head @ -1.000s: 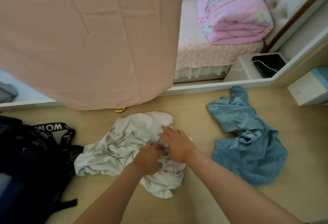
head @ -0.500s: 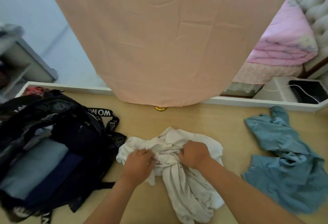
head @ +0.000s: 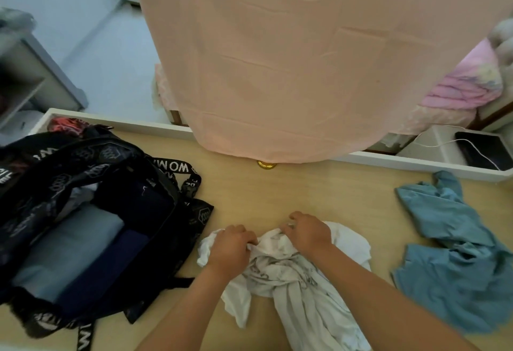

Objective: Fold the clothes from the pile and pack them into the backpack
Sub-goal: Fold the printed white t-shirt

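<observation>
Fingers [head: 251, 241] of the left hand [head: 229, 250] are curled tight around a bunched edge of the white garment [head: 291, 278], knuckles up, thumb side turned toward the other hand. Close beside it, the right hand [head: 309, 232] is also bent over the cloth, its fingertips [head: 288, 225] pinching a fold at the far edge of the heap. Both forearms reach in from the lower edge and converge toward the hands, wrists nearly level with the surface. The white garment lies crumpled on the pale wooden floor [head: 319, 192], a long twisted part trailing back toward the person under the right forearm.

To the left, just beside the garment, the black backpack [head: 116, 184] lies open, with folded light blue and dark navy pieces packed inside. To the right, apart from the white one, a blue garment [head: 455, 256] lies rumpled on the floor.

Farther off, a peach curtain [head: 291, 73] hangs down to the floor's far edge, a small gold knob [head: 266, 164] showing below its hem. Behind it at right a pink quilt [head: 466, 86] is partly visible.
</observation>
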Action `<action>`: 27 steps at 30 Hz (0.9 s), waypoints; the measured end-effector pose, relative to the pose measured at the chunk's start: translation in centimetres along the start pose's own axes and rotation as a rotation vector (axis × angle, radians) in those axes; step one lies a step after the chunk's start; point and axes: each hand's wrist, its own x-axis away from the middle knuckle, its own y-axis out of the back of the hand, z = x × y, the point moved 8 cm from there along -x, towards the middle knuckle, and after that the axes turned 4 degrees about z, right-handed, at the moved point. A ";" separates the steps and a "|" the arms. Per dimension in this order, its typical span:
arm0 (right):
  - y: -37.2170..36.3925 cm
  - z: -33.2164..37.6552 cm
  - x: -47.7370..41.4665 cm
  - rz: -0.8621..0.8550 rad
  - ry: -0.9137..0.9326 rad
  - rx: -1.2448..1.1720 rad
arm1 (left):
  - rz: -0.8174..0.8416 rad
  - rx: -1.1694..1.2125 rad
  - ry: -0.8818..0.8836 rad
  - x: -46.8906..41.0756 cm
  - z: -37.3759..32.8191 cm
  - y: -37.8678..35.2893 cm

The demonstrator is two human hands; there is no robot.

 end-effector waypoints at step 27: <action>23.0 3.9 12.9 -0.427 0.373 -0.597 | -0.294 0.254 -0.054 8.5 -11.7 23.0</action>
